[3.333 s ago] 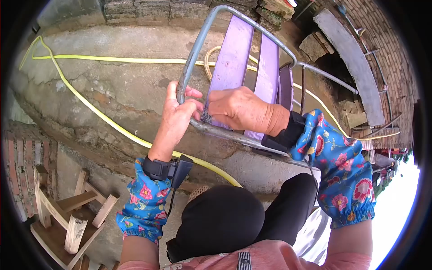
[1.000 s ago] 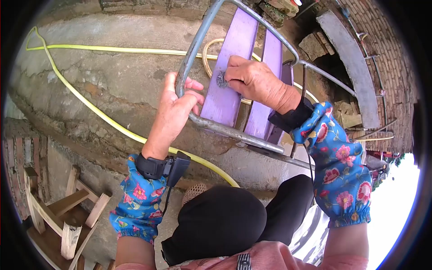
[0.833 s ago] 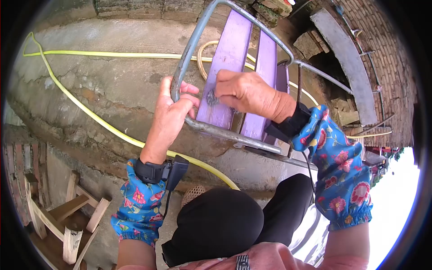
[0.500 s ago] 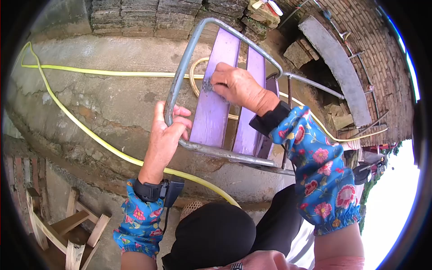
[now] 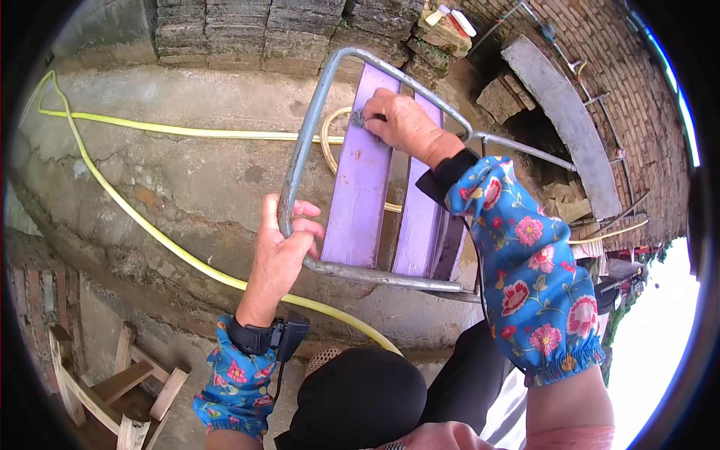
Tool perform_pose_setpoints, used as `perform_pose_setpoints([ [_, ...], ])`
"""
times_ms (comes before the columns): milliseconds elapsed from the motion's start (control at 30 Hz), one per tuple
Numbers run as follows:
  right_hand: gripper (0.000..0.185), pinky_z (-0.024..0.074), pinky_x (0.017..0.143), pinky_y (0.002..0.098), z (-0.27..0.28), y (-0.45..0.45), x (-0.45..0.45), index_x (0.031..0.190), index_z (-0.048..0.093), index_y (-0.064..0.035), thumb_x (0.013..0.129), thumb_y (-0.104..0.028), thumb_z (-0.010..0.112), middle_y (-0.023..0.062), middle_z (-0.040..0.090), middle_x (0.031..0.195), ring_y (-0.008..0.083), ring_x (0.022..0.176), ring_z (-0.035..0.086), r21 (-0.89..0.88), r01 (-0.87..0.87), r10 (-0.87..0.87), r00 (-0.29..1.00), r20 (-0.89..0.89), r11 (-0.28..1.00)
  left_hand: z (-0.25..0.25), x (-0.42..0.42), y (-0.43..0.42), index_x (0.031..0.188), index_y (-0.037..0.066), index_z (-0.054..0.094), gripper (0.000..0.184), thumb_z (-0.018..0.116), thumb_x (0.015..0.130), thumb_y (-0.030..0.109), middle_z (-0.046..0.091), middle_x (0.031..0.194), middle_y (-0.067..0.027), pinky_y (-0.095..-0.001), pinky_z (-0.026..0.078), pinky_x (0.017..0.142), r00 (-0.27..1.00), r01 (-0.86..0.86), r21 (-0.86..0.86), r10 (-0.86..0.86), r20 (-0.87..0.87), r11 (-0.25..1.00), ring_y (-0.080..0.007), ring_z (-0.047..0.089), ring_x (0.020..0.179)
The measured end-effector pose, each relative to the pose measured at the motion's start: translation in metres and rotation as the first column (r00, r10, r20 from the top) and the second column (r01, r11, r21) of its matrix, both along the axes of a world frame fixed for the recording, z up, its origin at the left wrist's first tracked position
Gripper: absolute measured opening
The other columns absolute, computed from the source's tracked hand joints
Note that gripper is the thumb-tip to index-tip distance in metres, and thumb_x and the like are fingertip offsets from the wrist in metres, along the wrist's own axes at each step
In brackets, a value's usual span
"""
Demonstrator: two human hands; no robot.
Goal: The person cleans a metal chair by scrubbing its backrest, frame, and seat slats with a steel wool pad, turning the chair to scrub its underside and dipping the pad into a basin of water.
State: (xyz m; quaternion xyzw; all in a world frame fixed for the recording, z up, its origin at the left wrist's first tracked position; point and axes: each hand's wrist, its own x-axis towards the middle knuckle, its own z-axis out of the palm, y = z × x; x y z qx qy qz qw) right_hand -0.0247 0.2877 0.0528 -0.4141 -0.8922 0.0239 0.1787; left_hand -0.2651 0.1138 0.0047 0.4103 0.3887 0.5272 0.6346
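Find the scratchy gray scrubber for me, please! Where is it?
In the head view, the gray scrubber is at the right hand's fingertips, near the top of the leftmost purple slat.

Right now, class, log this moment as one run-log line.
left hand: grips metal frame | right hand: presses scouring pad on purple slat

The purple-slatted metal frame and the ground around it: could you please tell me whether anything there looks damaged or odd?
The metal frame has patchy, worn paint, and the leftmost purple slat shows small brownish marks. The concrete ground is cracked.
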Motion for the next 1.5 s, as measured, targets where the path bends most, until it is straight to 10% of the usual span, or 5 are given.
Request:
perform_pose_setpoints([
  [567, 0.017, 0.0505, 0.067, 0.04, -0.002, -0.093, -0.06, 0.08, 0.052, -0.0075, 0.075, -0.007, 0.068, 0.0086, 0.051, 0.085, 0.0307, 0.082, 0.061, -0.367, -0.39, 0.434, 0.9, 0.043, 0.845, -0.031, -0.025, 0.001, 0.11, 0.003, 0.039, 0.037, 0.041, 0.075, -0.011, 0.056, 0.105, -0.0143, -0.028, 0.049, 0.058, 0.995, -0.096, -0.076, 0.093, -0.04, 0.992, -0.018, 0.063, 0.079],
  [800, 0.009, 0.05, 0.072, 0.0406, 0.001, 0.072, -0.005, 0.086, 0.062, -0.0068, 0.079, -0.011, 0.065, 0.0117, 0.058, 0.084, 0.0345, 0.08, 0.061, 0.097, 0.131, -0.141, 0.985, 0.104, 0.987, -0.016, -0.012, -0.005, 0.11, 0.003, 0.038, 0.038, 0.041, 0.075, -0.012, 0.054, 0.107, -0.0137, -0.0277, 0.05, 0.058, 0.999, -0.039, -0.07, 0.04, 0.006, 0.997, -0.0166, 0.063, 0.08],
  [1033, 0.012, 0.0507, 0.068, 0.0378, 0.007, -0.067, -0.033, 0.084, 0.059, -0.005, 0.076, -0.003, 0.067, 0.0106, 0.055, 0.085, 0.0321, 0.079, 0.061, -0.279, -0.364, 0.373, 0.928, -0.019, 0.889, -0.012, -0.008, -0.002, 0.11, 0.003, 0.037, 0.04, 0.04, 0.074, -0.013, 0.053, 0.108, -0.0119, -0.0263, 0.049, 0.062, 0.999, -0.043, -0.045, 0.042, -0.019, 0.998, -0.0146, 0.062, 0.082],
  [1267, 0.015, 0.0503, 0.08, 0.0431, 0.029, 0.083, 0.021, 0.094, 0.067, -0.0128, 0.081, -0.019, 0.062, 0.01, 0.062, 0.099, 0.0316, 0.092, 0.063, 0.066, 0.163, -0.175, 0.948, 0.267, 0.984, 0.0, 0.002, -0.01, 0.113, 0.004, 0.037, 0.039, 0.042, 0.077, -0.01, 0.052, 0.111, -0.012, -0.0269, 0.049, 0.062, 0.999, 0.005, -0.016, -0.006, -0.052, 1.0, -0.015, 0.062, 0.082],
  [1500, 0.016, 0.0504, 0.079, 0.0417, 0.027, 0.005, 0.027, 0.092, 0.065, -0.0079, 0.078, -0.014, 0.067, 0.0134, 0.063, 0.098, 0.0352, 0.09, 0.063, -0.149, 0.049, -0.024, 0.987, 0.161, 0.988, 0.018, 0.021, -0.013, 0.113, 0.005, 0.039, 0.033, 0.046, 0.082, -0.006, 0.057, 0.104, -0.0104, -0.0265, 0.048, 0.059, 0.996, -0.042, -0.094, 0.034, -0.079, 0.995, -0.0141, 0.062, 0.073],
])
